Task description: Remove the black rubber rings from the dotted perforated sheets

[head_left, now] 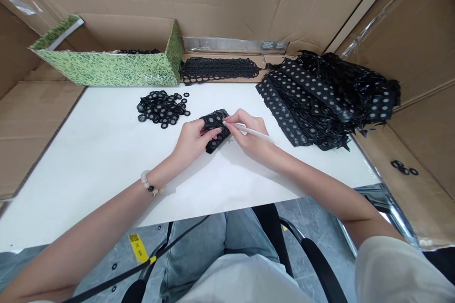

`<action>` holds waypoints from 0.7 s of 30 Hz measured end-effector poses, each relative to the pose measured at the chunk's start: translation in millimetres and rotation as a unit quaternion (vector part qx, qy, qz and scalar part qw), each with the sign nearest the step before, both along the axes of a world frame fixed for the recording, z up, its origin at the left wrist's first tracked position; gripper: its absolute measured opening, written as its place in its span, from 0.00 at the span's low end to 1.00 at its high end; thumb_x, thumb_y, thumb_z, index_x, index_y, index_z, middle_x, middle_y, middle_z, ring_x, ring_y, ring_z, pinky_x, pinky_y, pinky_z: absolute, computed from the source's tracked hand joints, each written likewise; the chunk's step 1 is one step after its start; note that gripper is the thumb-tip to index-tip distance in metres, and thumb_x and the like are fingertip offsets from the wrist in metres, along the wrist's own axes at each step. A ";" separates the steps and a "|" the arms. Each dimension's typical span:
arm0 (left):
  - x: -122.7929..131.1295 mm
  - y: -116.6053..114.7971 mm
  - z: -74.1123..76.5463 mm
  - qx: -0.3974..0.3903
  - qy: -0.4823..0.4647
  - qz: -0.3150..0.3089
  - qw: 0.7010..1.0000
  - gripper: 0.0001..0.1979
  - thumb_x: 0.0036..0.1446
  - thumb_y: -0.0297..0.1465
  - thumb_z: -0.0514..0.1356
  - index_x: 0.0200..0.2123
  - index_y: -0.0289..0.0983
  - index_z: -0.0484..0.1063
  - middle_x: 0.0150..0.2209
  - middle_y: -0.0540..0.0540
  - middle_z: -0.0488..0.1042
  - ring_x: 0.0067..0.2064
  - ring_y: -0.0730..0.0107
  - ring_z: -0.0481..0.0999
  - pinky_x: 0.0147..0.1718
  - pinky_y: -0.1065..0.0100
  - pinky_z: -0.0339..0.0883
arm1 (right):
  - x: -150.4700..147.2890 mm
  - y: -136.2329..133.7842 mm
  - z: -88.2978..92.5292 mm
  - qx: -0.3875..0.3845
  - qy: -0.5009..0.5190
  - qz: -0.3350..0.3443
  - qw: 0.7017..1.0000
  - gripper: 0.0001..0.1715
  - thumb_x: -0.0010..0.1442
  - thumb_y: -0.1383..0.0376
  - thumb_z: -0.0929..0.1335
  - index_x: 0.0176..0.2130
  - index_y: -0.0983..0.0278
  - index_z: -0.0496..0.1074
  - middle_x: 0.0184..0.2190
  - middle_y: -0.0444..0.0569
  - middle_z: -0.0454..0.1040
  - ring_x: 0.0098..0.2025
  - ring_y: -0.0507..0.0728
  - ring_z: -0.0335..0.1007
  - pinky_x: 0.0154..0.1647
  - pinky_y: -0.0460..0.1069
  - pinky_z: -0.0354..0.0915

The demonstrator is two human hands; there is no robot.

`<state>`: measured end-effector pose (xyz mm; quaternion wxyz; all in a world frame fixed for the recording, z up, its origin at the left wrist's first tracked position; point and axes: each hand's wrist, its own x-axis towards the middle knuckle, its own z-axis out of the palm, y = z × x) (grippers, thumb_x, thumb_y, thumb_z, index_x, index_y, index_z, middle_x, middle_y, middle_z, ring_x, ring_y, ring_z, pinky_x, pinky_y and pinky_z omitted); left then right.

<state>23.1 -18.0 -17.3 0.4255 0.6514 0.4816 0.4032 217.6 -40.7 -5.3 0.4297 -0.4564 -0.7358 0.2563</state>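
Note:
My left hand (194,141) grips a folded black sheet (217,141) dotted with round grey spots, its thumb lying across the front. Pinched in my right hand (249,135) is a slim white pen-like stick (256,133), its tip touching the upper part of the sheet. Both hands are just above the middle of the white table (106,165). To the left of them lies a loose heap of small black rings (161,108). What the stick's tip does at the sheet is too small to make out.
A green-patterned cardboard box (124,68) stands at the back left. Beside it lies a black mesh strip (220,68). Dotted black sheets (305,99) are piled at the right. Several stray rings (403,168) rest on cardboard at far right. Cardboard walls (231,4) enclose the table.

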 end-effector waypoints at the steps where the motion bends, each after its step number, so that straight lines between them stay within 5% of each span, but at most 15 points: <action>1: 0.1 -0.5 0.7 -0.006 0.002 -0.002 1.000 0.13 0.51 0.39 0.67 0.29 0.34 0.76 0.25 0.48 0.78 0.28 0.67 0.74 0.29 0.68 0.67 | -0.2 0.0 -0.8 0.004 0.005 0.000 1.000 0.11 0.68 0.56 0.66 0.39 0.60 0.71 0.39 0.50 0.82 0.39 0.58 0.78 0.38 0.50 0.69; 13: -6.3 1.9 11.4 -0.018 0.042 -0.011 0.999 0.14 0.56 0.41 0.66 0.27 0.35 0.77 0.27 0.47 0.79 0.28 0.66 0.73 0.28 0.68 0.65 | 8.8 6.0 7.1 0.064 0.089 0.013 0.994 0.12 0.65 0.57 0.69 0.32 0.60 0.70 0.42 0.50 0.82 0.47 0.59 0.79 0.52 0.56 0.72; 21: -8.4 3.7 12.5 0.076 0.129 -0.046 0.988 0.16 0.54 0.42 0.66 0.22 0.37 0.75 0.20 0.51 0.70 0.24 0.71 0.61 0.25 0.68 0.51 | 7.1 8.2 0.3 -0.008 0.086 0.075 0.993 0.11 0.64 0.56 0.70 0.35 0.60 0.71 0.48 0.51 0.82 0.50 0.60 0.80 0.54 0.57 0.72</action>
